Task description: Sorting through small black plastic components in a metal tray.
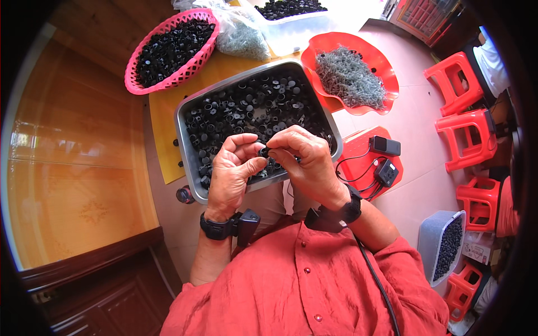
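Both hands meet over the near part of a metal tray point(190, 162) full of small black plastic parts point(235, 109), some ring-shaped and some round like caps. Between my fingertips is a small black plastic part point(263, 152). My left hand point(231, 168) pinches it from the left with thumb and fingers. From the right, the thumb and forefinger of my right hand point(305, 159) close on the same piece. Its exact shape is mostly hidden by the fingers. Each wrist wears a black strap with a small device.
A pink basket point(132, 73) of black parts stands far left, beside a clear bag point(244, 39) and a white bin point(297, 38). A red scalloped bowl point(389, 73) holds thin metal pieces. Cabled black boxes rest on a red stool point(356, 168). More red stools point(457, 84) line the right.
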The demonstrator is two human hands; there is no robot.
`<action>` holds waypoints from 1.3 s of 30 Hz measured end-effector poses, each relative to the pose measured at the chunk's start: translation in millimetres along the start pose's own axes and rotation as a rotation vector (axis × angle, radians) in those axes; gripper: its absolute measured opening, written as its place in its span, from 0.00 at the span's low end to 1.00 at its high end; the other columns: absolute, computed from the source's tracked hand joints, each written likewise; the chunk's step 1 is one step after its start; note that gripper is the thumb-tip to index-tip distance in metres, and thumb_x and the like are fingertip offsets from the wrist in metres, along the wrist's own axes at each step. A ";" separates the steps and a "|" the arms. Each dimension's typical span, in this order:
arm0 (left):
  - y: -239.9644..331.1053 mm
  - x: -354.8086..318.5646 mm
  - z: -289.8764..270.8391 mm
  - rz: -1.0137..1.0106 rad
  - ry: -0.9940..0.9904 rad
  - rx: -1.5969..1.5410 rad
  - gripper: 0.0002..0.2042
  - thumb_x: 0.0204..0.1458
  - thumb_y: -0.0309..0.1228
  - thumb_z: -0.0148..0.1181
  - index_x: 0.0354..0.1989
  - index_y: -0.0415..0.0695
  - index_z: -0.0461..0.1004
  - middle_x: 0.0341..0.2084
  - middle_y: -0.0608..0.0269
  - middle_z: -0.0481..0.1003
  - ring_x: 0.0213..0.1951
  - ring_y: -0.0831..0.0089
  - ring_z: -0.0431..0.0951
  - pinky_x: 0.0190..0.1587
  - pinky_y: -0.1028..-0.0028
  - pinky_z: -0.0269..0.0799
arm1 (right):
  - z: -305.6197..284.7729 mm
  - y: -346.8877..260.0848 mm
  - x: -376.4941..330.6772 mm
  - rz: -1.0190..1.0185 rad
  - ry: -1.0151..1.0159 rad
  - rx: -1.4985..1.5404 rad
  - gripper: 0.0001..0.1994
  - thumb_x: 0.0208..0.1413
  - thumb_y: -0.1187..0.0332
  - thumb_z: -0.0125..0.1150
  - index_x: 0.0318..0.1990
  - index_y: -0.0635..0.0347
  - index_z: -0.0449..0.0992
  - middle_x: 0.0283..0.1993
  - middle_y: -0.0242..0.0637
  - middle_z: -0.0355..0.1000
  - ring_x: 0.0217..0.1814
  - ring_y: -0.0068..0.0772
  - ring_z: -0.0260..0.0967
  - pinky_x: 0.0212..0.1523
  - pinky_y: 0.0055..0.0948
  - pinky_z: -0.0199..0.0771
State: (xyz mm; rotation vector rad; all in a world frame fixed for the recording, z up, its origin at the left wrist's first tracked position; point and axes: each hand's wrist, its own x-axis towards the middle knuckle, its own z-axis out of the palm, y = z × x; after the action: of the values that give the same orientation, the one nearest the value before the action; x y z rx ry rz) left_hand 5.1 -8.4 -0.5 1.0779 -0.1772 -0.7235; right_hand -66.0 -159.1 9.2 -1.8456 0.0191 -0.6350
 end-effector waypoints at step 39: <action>5.5 -18.3 12.9 0.291 -0.089 0.602 0.21 0.44 0.13 0.61 0.47 0.42 0.68 0.34 0.64 0.76 0.39 0.80 0.75 0.40 0.81 0.73 | -29.3 -0.3 -6.3 0.797 -0.344 0.803 0.07 0.50 0.73 0.64 0.35 0.62 0.72 0.30 0.30 0.72 0.31 0.17 0.68 0.31 0.18 0.68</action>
State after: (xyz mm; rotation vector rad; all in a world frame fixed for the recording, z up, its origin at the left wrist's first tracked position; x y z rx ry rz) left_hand -12.3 -5.1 14.2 1.5501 -0.6450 -0.4597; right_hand -84.1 -182.6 13.5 -1.0029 0.2266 0.2325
